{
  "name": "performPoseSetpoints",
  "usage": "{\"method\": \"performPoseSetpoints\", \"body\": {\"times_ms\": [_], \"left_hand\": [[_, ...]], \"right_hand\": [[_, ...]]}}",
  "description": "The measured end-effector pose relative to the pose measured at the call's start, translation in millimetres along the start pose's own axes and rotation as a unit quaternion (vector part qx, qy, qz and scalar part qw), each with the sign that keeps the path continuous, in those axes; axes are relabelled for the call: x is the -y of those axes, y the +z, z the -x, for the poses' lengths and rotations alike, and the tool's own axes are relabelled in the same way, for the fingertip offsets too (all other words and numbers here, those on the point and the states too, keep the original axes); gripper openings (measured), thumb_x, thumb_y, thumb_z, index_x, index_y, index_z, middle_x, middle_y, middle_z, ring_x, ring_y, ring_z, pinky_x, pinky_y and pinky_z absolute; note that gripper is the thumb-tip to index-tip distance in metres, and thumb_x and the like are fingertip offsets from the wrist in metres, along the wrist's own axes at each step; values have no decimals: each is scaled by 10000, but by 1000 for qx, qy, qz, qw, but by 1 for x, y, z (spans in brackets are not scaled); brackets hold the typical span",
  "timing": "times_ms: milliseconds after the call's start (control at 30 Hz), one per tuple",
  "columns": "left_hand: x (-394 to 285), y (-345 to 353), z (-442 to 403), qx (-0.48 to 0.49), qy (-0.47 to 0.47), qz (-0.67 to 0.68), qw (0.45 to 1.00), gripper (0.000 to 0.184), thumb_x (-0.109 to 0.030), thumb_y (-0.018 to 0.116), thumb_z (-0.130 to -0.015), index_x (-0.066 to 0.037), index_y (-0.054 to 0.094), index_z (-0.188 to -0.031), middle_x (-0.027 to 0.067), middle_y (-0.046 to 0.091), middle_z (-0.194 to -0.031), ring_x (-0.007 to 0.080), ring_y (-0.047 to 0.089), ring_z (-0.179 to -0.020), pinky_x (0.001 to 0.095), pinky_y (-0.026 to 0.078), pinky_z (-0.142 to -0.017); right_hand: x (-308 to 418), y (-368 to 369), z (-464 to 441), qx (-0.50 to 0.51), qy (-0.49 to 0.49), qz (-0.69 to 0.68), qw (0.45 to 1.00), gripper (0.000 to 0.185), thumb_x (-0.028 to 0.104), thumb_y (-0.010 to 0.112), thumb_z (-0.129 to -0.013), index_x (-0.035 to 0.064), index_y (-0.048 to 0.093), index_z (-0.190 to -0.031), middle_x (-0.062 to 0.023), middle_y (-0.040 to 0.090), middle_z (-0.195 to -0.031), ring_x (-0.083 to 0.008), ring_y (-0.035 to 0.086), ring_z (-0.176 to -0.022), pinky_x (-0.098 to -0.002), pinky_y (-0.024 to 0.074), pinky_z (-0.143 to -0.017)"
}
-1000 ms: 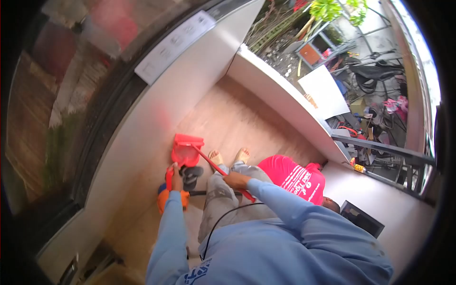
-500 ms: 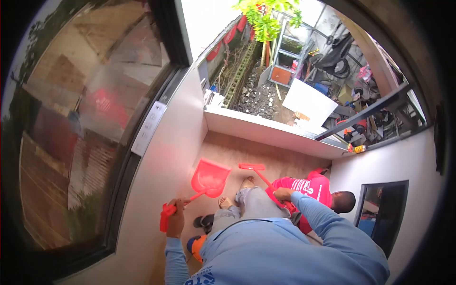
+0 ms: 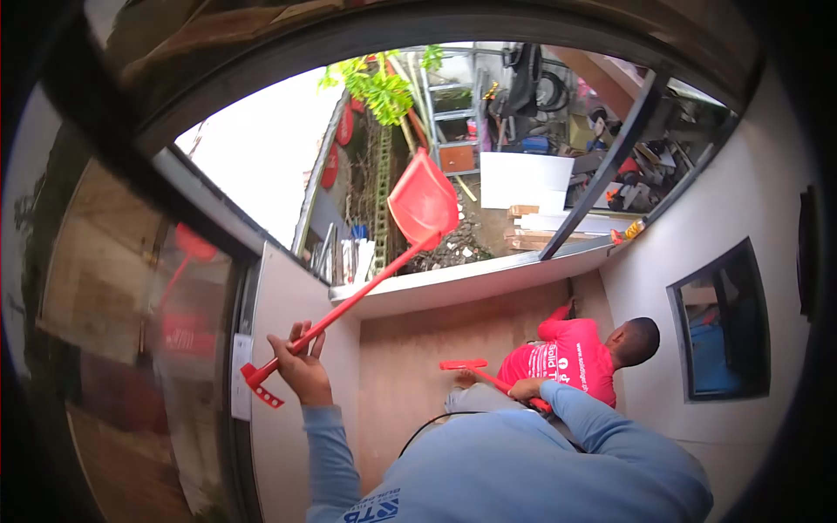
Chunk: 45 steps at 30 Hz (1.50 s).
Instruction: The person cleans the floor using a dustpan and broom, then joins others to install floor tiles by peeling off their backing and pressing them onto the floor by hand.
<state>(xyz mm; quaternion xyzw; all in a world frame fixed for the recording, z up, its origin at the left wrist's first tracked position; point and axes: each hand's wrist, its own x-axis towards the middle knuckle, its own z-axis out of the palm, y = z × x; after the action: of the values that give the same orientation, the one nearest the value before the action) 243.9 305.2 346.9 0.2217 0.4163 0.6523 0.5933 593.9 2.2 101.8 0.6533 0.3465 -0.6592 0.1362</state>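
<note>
head view: the dustpan (image 3: 425, 200) has come up from near the floor (image 3: 410, 340); its scoop now shows above the sill (image 3: 471, 283), against the yard (image 3: 482, 228) outside, so it can gather nothing below. the left hand (image 3: 303, 370) is raised forward, thumb and fingers loosely round the handle (image 3: 366, 292) near its end, some fingers spread. the right hand (image 3: 527, 390) stays low, fingers wrapped on the red tool (image 3: 466, 363), just beside a bent-over co-worker (image 3: 567, 357).

The brown floor (image 3: 397, 357) bears a crouching person (image 3: 575, 349) in pink, the window ledge (image 3: 475, 281) a yellow item (image 3: 631, 231).
</note>
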Motion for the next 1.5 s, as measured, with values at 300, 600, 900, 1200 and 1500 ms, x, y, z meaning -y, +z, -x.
{"method": "performPoseSetpoints", "body": {"times_ms": [300, 600, 900, 1200, 1500], "left_hand": [[278, -46, -206, -286, -307, 377, 825, 310, -314, 403, -979, -82, 599, -1035, 79, 671, -1005, 351, 633, -1062, 710, 437, -979], [351, -25, -266, -106, -267, -457, 841, 784, -674, 464, -889, 16, 559, -1251, 237, 600, -1184, 347, 568, -1159, 538, 440, -1017], [351, 4, -338, 102, -99, -855, 498, 908, -792, 508, -807, 26, 606, -1189, 285, 623, -1204, 394, 607, -1119, 414, 462, -965], [362, 55, -390, 213, -117, -863, 443, 848, -744, 484, -854, 36, 612, -1159, 228, 666, -1142, 365, 645, -1064, 426, 482, -937], [299, 157, -335, 263, 33, -898, 351, 862, -752, 314, -907, 4, 611, -1194, 167, 731, -945, 327, 706, -942, 414, 517, -861]], "right_hand": [[-29, -2, 65, -54, 8, -166, 985, 405, 371, 455, -959, 15, 618, -853, -94, 599, -674, -232, 556, -538, -383, 452, -510], [28, 23, 232, -99, -44, -355, 928, 309, 291, 438, -962, 44, 623, -989, -28, 495, -689, -172, 498, -606, -315, 455, -605], [134, 1, 261, -548, -267, -18, 793, 142, 94, 561, -936, 33, 556, -1064, -93, 526, -865, -173, 604, -783, -349, 479, -649], [259, -154, 56, -672, -133, -326, 652, 242, 261, 507, -974, 51, 457, -1085, -294, 640, -800, -505, 616, -807, -594, 473, -665], [262, -152, 55, -653, -116, -262, 701, 199, 222, 484, -981, 56, 442, -1082, -266, 662, -880, -481, 622, -855, -583, 484, -723]]}}
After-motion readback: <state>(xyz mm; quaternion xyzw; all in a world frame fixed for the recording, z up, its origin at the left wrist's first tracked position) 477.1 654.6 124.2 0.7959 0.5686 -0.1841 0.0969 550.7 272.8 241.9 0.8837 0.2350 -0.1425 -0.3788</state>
